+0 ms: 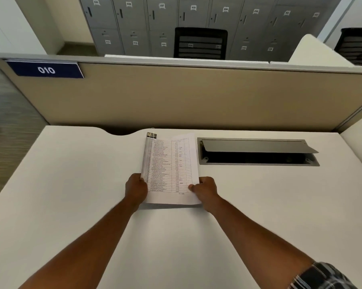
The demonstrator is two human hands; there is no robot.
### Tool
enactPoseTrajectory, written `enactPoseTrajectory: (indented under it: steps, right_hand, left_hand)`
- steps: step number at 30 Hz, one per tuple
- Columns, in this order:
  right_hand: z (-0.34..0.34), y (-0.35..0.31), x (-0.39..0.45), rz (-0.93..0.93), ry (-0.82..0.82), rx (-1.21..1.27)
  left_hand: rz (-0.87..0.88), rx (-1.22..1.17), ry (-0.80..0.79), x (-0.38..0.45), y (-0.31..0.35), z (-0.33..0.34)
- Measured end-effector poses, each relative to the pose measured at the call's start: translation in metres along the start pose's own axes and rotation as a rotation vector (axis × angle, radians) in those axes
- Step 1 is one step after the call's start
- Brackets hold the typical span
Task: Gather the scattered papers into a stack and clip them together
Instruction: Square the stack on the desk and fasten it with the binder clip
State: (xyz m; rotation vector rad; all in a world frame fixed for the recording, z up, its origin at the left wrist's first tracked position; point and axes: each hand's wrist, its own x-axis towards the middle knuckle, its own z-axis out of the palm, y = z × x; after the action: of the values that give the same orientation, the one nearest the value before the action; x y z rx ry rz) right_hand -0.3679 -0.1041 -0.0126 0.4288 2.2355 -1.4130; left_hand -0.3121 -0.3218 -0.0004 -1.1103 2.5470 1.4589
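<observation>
Both hands are holding one stack of white printed papers [171, 170] over the white tabletop [71, 184]. I am seeing the left hand [136, 188] pinching the stack's left edge and the right hand [205, 189] pinching its right edge, thumb on top (each grip is closing on paper). At the far left corner, a small black binder clip [151, 134] is clamping the sheets, beside the grey open cable hatch [257, 152].

An office: a partitioned desk [71, 184] numbered 010, numbered lockers [134, 21], mesh chair [200, 43].
</observation>
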Motion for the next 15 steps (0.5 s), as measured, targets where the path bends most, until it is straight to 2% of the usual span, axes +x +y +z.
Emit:
enactPoseTrajectory:
  steps: [4, 6, 9, 15]
  right_hand:
    - [0.006, -0.009, 0.004, -0.01, 0.092, -0.042]
    - [0.005, -0.01, 0.004, -0.029, 0.144, -0.102]
    - [0.002, -0.011, 0.0, -0.057, 0.199, -0.243]
    - [0.002, -0.006, 0.001, -0.195, 0.286, -0.561]
  left_hand:
    - [-0.002, -0.023, -0.02, 0.012, -0.004, -0.001]
    - [0.02, -0.003, 0.024, 0.015, -0.005, -0.003]
    - [0.075, 0.044, 0.128, 0.015, -0.005, -0.005]
    - [0.088, 0.024, 0.142, 0.001, 0.0, -0.004]
